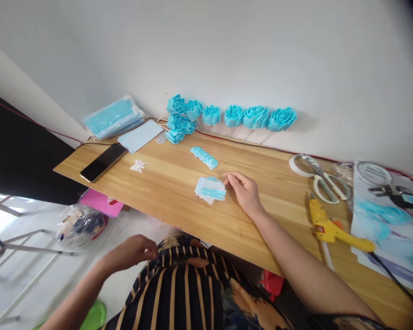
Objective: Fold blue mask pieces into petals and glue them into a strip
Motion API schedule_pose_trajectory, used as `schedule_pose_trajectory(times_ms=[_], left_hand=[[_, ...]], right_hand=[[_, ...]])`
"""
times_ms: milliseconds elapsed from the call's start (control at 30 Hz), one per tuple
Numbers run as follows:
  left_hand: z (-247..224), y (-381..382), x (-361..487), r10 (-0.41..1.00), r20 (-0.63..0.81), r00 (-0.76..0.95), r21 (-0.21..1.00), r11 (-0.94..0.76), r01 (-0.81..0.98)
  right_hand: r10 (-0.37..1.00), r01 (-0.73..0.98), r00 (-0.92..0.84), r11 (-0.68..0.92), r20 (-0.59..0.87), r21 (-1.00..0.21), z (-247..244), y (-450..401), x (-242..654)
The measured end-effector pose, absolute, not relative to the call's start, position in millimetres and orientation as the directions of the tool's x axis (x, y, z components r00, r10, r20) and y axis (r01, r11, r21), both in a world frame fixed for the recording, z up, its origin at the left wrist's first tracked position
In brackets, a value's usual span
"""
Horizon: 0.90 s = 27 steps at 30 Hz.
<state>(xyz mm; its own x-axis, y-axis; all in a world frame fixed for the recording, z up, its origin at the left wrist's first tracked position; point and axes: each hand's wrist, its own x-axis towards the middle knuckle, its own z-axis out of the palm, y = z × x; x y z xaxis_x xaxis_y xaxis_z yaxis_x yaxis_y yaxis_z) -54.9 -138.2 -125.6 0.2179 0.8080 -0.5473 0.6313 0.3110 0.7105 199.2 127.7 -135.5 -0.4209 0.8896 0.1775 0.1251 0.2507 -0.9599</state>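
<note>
My right hand (243, 192) is over the wooden table, its thumb and forefinger brought together at the right edge of a pile of light blue and white fabric pieces (209, 189). Whether a piece is between those fingertips I cannot make out. Just behind the pile lies a short row of overlapping blue petal pieces (204, 157). My left hand (139, 250) hangs above my lap, in front of the table edge, with its fingers curled in and nothing visible in them.
Blue fabric roses (256, 117) on sticks lean along the wall. A bag of face masks (113, 117), a phone (103, 162) and white scraps (138, 166) are at left. Scissors (325, 181), a tape roll (301, 166), a yellow glue gun (333, 228) and pliers (395, 195) lie right.
</note>
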Motion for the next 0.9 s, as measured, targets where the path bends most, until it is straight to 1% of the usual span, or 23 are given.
schedule_pose_trajectory(times_ms=[33, 67, 100, 133, 167, 200, 267, 333, 400, 533, 633, 800, 900], left_hand=[[-115, -132, -61, 0.801, -0.534, 0.269, 0.758, 0.313, 0.572], [-102, -124, -66, 0.820, -0.475, 0.318, 0.820, 0.281, 0.499], [-89, -113, -70, 0.852, -0.369, 0.372, 0.883, 0.197, 0.426], [-77, -99, -72, 0.889, -0.247, 0.385, 0.926, 0.099, 0.365], [-66, -84, -73, 0.924, -0.147, 0.354, 0.946, 0.026, 0.325], [-56, -66, -71, 0.950, -0.094, 0.298, 0.947, -0.008, 0.322], [-45, -27, -63, 0.984, -0.022, 0.175, 0.940, -0.039, 0.340], [-41, 16, -49, 0.993, 0.033, 0.112, 0.945, -0.067, 0.319], [-45, 57, -33, 0.991, 0.096, 0.094, 0.955, -0.118, 0.273], [-66, 118, -8, 0.987, 0.120, 0.107, 0.984, -0.133, 0.120], [-86, 135, -3, 0.987, 0.112, 0.112, 0.993, -0.116, 0.036], [-103, 130, -11, 0.987, 0.105, 0.122, 0.992, -0.112, 0.053], [-104, 127, -11, 0.981, 0.114, 0.154, 0.989, -0.127, 0.080]], right_hand=[[0.894, 0.133, -0.410, 0.253, 0.179, -0.958, -134, 128, 199], [0.900, 0.139, -0.398, 0.249, 0.176, -0.959, -133, 128, 199], [0.908, 0.143, -0.383, 0.241, 0.171, -0.960, -133, 128, 199], [0.915, 0.148, -0.367, 0.233, 0.166, -0.961, -133, 128, 199], [0.922, 0.155, -0.352, 0.229, 0.163, -0.961, -133, 128, 199], [0.926, 0.163, -0.340, 0.230, 0.164, -0.960, -134, 128, 200], [0.925, 0.183, -0.336, 0.250, 0.179, -0.951, -134, 127, 202], [0.904, 0.208, -0.367, 0.308, 0.219, -0.928, -133, 127, 206], [0.864, 0.231, -0.418, 0.401, 0.281, -0.887, -128, 126, 209], [0.722, 0.232, -0.551, 0.613, 0.417, -0.755, -114, 129, 215], [0.619, 0.206, -0.634, 0.713, 0.464, -0.670, -109, 132, 219], [0.518, 0.193, -0.734, 0.780, 0.440, -0.596, -116, 132, 217], [0.515, 0.183, -0.742, 0.772, 0.429, -0.609, -119, 130, 214]])
